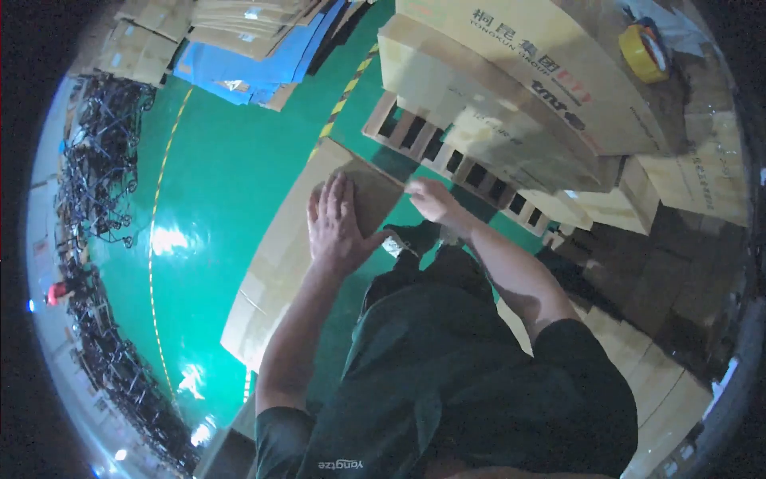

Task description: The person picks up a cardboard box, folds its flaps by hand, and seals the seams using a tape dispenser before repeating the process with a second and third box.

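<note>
A long brown cardboard box stretches from below my hands toward the lower left. My left hand lies flat on its upper end, fingers stretched out and thumb pointing right. At the box's right corner, my right hand is closed, its fingertips touching the cardboard edge. Whatever may be between those fingers is hidden. A dark shadow falls across the cardboard beside my left hand.
Large printed cartons stand on wooden pallets at the right, with a yellow tape roll on top. Flat cardboard and blue sheets lie at upper left. Black metal frames line the left. Striped tape marks the green floor.
</note>
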The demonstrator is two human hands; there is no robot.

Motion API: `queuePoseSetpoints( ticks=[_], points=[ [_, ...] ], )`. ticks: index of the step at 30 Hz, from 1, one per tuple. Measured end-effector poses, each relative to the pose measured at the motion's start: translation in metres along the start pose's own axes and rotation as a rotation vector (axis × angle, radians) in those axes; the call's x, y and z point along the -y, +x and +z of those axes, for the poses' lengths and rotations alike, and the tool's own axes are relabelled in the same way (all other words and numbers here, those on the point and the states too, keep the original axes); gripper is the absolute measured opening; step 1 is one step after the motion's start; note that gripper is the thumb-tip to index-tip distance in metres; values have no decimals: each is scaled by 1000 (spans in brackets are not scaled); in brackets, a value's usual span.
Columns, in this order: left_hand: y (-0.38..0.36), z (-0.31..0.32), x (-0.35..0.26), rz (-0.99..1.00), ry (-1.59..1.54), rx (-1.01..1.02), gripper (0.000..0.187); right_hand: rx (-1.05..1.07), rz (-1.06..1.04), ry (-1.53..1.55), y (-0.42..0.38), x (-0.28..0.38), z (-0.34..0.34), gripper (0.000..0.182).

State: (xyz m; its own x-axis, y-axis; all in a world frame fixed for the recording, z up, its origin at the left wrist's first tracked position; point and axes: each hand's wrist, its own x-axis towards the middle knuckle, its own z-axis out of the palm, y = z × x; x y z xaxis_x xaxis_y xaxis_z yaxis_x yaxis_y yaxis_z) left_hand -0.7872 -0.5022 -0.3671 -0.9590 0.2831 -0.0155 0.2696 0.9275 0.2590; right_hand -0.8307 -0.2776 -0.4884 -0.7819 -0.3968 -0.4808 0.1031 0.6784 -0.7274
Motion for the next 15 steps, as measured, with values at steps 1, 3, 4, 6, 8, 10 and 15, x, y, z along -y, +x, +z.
queuePoseSetpoints(
  ticks=[1, 3, 4, 6, 8, 10, 15],
  points=[
    [7, -4, 0, -16, 4, 35, 106, -28, 11, -49, -5, -7, 5, 27],
    [32, -5, 4, -246, -18, -85, 112, -296, -112, 70, -23, -23, 11, 28],
    [47, -6, 8, -297, -28, -116, 113, -369, -140, 96, -33, -20, 6, 29],
    [74, -7, 22, -431, -48, 31, 119, -387, 135, 195, -54, 10, -12, 35],
    [91, -10, 32, -515, -62, 112, 119, -447, 114, 243, -56, 24, -19, 34],
    [99, -12, 41, -590, -81, 173, 116, -534, -22, 271, -55, 34, -22, 31],
    [105, 6, 64, -755, -311, -9, 67, -536, -220, 312, -25, 48, -53, 28]
  ],
)
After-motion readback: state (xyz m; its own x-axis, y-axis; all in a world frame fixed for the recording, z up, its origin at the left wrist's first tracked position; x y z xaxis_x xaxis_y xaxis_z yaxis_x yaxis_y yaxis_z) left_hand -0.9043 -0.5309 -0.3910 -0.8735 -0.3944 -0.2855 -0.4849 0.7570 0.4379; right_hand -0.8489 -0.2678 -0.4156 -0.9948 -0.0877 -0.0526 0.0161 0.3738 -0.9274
